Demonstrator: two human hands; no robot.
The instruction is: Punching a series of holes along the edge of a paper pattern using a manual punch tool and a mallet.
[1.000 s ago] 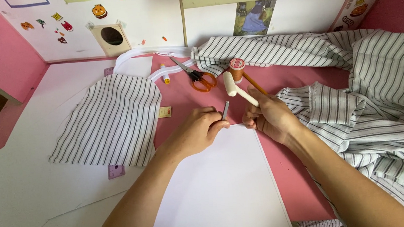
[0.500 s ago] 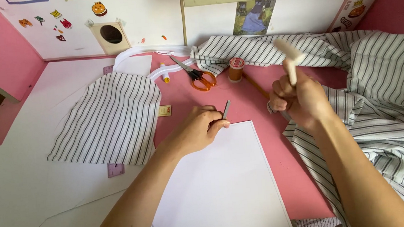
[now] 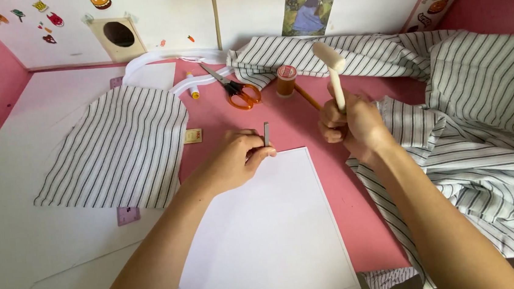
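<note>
On the left lies a cut piece of white fabric with thin dark stripes point(image 3: 116, 146), flat on the white board point(image 3: 11, 200), well clear of the work. Beside it, the left hand point(image 3: 240, 158) pinches a small upright grey metal punch point(image 3: 266, 134) between thumb and fingers, its tip set at the top edge of the white sheet of pattern paper point(image 3: 264, 235), near the left corner. To the right, the right hand point(image 3: 347, 125) is closed around the handle of a pale wooden mallet point(image 3: 332, 71), raised with its head high above the punch.

The step in hand looks like striking the punch to mark the paper; the blow would call for a straight drop onto the punch's top, clear of the left fingertips.

Orange-handled scissors point(image 3: 237, 91) and an orange thread spool point(image 3: 287, 80) sit behind on the pink tabletop point(image 3: 311, 128); bunched striped cloth point(image 3: 481, 114) crowds the right elbow.
</note>
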